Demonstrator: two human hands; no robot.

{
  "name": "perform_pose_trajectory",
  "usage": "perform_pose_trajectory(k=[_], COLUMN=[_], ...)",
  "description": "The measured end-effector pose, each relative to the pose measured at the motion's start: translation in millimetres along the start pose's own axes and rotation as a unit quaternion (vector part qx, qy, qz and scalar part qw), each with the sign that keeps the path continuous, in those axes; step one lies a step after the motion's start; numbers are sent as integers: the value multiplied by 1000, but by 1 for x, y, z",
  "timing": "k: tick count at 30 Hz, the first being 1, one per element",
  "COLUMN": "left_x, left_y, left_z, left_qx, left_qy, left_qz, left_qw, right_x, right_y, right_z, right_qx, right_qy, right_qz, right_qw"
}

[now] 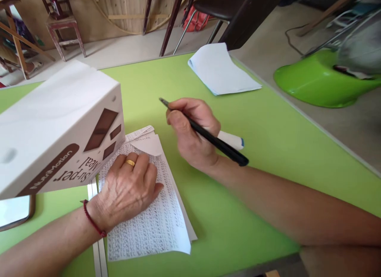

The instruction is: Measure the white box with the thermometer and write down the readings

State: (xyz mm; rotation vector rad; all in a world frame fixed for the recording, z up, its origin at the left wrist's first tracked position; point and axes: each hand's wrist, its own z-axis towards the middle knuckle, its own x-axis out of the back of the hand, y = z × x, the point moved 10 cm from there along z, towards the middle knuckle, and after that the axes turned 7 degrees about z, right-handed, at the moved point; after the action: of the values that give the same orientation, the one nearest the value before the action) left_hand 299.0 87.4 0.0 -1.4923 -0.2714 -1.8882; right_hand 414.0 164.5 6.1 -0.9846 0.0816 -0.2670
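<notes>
My right hand (193,136) is closed around a black pen (220,144), raised over the table with its tip pointing up and left, apart from any paper. My left hand (131,183), wearing a gold ring and a red cord bracelet, rests with curled fingers on a sheet covered in dense handwriting (149,229), holding it down. Its fingertips are hidden beneath it. Another sheet shows under the right edge, and a small paper flap (149,145) lies at the top. Behind my right hand is a partly hidden white object with a blue end (232,140).
A white NutriMotion box (68,106) stands left of the sheets, close to my left hand. Below it lie a phone (18,211) and a pale strip (99,253). White papers (222,70) lie at the green table's (282,150) far edge. Chairs and a bright green seat (321,80) stand beyond.
</notes>
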Motion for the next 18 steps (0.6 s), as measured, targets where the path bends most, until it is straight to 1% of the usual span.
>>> perform_pose_trajectory(k=[2,5,7,9,11,13,16,18], left_x=[-5,-20,-27,-33,-41,-48,-52,-47], left_y=[3,2,-1,-1,0,1,-2,-2], left_z=[-1,-3,-6,-9,-11,-9,0,6], left_qx=[-13,-1,11,10,3,7,46,68], left_qy=[-17,-56,-61,-69,-88,-108,-125,-128], left_qz=[-7,-37,-60,-65,-60,-58,-43,-26], left_qw=[1000,998,996,995,994,992,990,989], right_x=[6,13,15,15,15,21,26,20], right_y=[-18,-45,-57,-64,-61,-50,-34,-29], right_z=[6,12,11,4,-7,-16,-28,-37], right_qx=[31,61,67,69,64,42,4,-22], right_qy=[11,13,-7,-48,-87,-99,-115,-166], right_qz=[19,54,60,51,33,11,-9,-17], right_qw=[999,997,996,995,994,994,993,986])
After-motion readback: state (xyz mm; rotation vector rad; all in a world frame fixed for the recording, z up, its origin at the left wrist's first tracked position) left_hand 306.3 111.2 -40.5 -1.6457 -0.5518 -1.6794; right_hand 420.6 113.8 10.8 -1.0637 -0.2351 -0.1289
